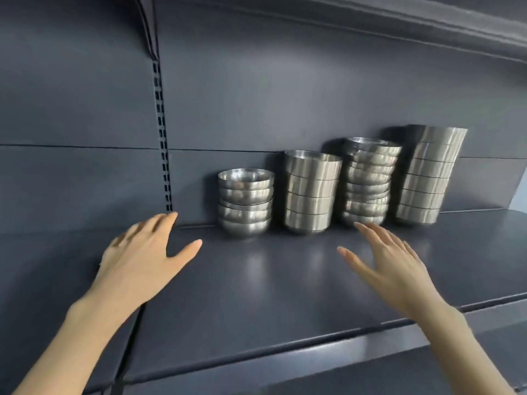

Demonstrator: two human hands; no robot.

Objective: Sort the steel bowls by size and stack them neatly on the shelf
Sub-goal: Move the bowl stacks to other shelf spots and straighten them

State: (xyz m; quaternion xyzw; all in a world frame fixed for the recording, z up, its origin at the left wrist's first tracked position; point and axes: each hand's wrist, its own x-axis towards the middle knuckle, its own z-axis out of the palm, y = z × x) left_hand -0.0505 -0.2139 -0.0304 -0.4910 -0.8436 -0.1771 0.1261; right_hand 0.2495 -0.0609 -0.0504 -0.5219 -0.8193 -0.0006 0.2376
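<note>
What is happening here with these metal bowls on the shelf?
A person faces a dark shelf with both hands spread and holding nothing. The left hand is near the slotted upright; the right hand reaches toward the bowls, close to the base of the third stack. Four stacks of steel bowls stand in a row against the back panel; from the left: first stack, second stack, third, and the tallest, the fourth stack, which tilts to the right.
</note>
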